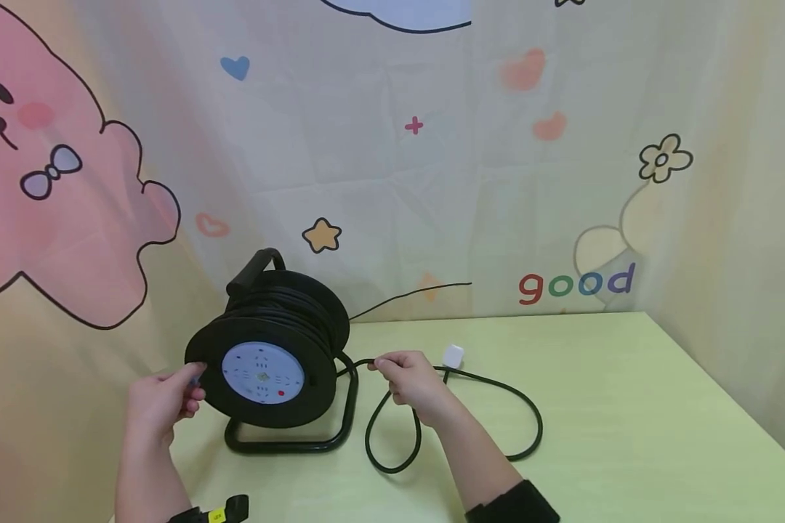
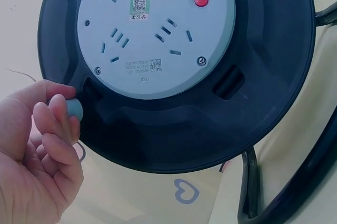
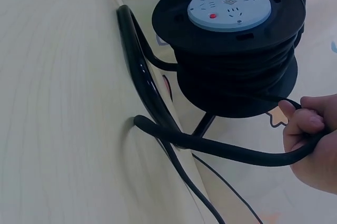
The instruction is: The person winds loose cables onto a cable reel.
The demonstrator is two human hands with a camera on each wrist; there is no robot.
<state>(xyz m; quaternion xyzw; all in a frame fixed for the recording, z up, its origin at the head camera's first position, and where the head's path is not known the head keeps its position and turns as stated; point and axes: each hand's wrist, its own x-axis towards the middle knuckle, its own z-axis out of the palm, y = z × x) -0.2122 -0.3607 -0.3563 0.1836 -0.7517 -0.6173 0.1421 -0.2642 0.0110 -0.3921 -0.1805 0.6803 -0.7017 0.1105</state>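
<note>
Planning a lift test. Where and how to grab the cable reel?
Probably the bar of the black top handle, from above: in the head view it sticks up past the rims of the cable reel, with no hand on it. I'd avoid the knob: it sits off-centre near the rim, and the left hand pinches it.

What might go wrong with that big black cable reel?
The loose loops of cable lie on the table and might tangle. If the right hand tugs the cable hard, the reel might slide or tip with its stand. The left hand pinches a small knob on the reel, so its grip might slip.
</note>
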